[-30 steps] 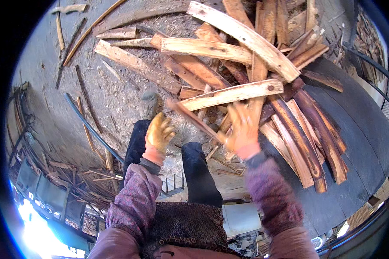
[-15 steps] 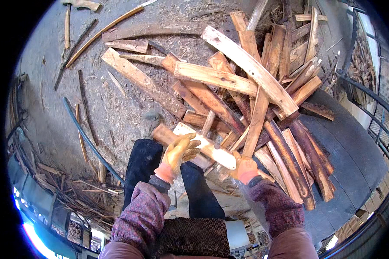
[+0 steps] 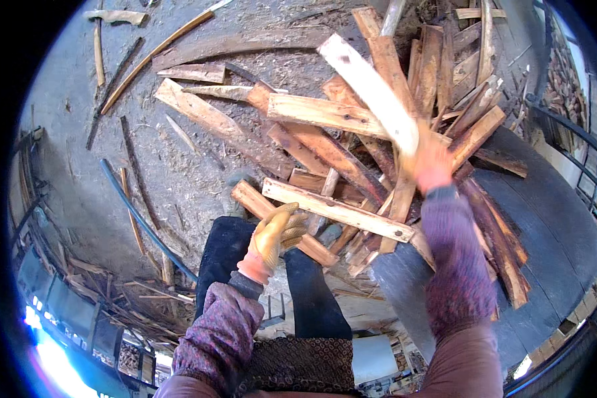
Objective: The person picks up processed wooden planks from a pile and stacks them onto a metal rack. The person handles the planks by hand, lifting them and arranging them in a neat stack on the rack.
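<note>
My left hand (image 3: 280,232), in a yellow and orange work glove, is closed around a short brown wooden plank (image 3: 315,250) lying slantwise above my knees. Its glove covers the plank's middle. Just beyond, a pale plank (image 3: 341,211) lies across other wood, its left part close to my left fingers. Farther right, my right hand (image 3: 430,161) is blurred by motion and grips the near end of a long pale plank (image 3: 368,83). That plank slants over the heap, above another pale plank (image 3: 328,113). The glove hides its lower end.
A heap of wooden planks (image 3: 338,162) spreads ahead and right, partly over a dark flat surface (image 3: 544,212). Strips and a blue hose-like length (image 3: 146,222) lie on the dusty ground at left. Metal rails (image 3: 577,142) stand at the far right.
My right hand has moved from the pale plank's right end up and right to the long plank on the heap. The pale plank now lies out of that hand. My left hand has barely moved.
</note>
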The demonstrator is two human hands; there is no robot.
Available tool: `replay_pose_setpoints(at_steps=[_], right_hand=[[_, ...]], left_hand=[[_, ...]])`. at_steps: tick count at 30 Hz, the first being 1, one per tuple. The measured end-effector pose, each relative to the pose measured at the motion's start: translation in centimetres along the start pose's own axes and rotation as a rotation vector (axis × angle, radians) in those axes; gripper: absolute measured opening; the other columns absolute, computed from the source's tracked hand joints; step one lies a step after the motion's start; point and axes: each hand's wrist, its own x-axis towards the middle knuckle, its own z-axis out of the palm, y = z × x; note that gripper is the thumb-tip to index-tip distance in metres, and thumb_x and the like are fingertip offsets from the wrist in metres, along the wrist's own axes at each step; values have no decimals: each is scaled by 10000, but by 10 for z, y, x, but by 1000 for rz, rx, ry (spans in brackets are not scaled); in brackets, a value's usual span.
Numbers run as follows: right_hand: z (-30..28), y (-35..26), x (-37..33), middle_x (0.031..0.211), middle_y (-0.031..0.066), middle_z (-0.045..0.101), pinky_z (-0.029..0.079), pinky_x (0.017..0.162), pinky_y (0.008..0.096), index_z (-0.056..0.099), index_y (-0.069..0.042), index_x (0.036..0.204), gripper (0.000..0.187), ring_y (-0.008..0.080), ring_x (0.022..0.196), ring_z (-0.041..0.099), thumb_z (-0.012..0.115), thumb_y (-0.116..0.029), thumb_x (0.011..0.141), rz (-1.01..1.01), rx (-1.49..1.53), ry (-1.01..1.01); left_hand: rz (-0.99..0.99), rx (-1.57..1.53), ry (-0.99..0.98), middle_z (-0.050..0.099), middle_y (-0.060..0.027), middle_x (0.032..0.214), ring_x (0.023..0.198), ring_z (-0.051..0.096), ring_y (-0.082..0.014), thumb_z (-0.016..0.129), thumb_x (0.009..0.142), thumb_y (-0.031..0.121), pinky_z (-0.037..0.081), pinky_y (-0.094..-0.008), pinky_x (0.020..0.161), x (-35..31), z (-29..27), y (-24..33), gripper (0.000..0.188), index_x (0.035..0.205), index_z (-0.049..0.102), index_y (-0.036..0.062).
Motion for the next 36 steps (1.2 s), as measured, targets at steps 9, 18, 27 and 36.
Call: replay_pose_setpoints(at_steps=[9, 18, 27, 36], right_hand=[[132, 50, -82, 1364, 306, 614, 467, 1094, 461, 451, -6, 1515, 1101, 428, 1282, 598, 850, -614, 688, 595, 300, -91], [145, -3, -127, 1254, 278, 637, 499, 1027, 471, 474, 7, 1424, 1002, 424, 1193, 617, 870, -539, 684, 434, 466, -48], [94, -48, -5, 1660, 174, 338, 225, 1264, 496, 291, -142, 1637, 1124, 369, 1524, 318, 819, -573, 743, -234, 51, 241], [39, -116, -29, 1269, 150, 664, 564, 978, 432, 602, -318, 1384, 741, 347, 1173, 659, 830, -511, 706, -464, 46, -210]], left_hand=[[-44, 16, -66, 663, -121, 1335, 1110, 662, -222, 586, 1004, 537, 505, -369, 953, 7, 18, 3, 621, 1461, 545, 117], [-44, 3, -61, 647, -130, 1345, 1126, 655, -229, 579, 1013, 532, 511, -379, 951, 7, 11, 7, 639, 1479, 521, 98], [204, 108, 297, 646, -29, 1347, 1086, 632, -177, 649, 998, 450, 515, -360, 930, 21, -6, 1, 590, 1484, 519, 140], [-175, 426, -621, 719, -112, 1247, 1118, 678, -195, 649, 1016, 313, 542, -321, 939, -2, 4, 2, 468, 1372, 634, 10]])
